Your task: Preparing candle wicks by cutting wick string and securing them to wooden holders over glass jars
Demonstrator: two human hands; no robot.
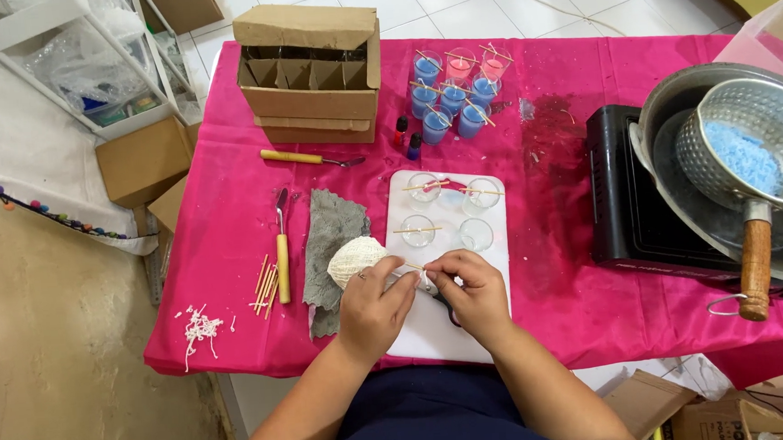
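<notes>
My left hand (374, 307) and my right hand (473, 292) meet over the near end of a white board (407, 328), pinching a thin wooden stick with a bit of white wick (419, 273) between the fingertips. A ball of white string (353, 260) lies just behind my left hand. Dark scissors (451, 313) peek out under my right hand. On the board stand several small clear glasses (476, 234), some with a stick laid across the rim.
A pink cloth (231, 257) covers the table. Behind the board stand glasses of blue and pink wax (453, 94), a cardboard divider box (308, 76), two small bottles (407, 139). At right, a black stove (626, 206) carries a pan of blue flakes (745, 148). Knife, grey rag, sticks lie left.
</notes>
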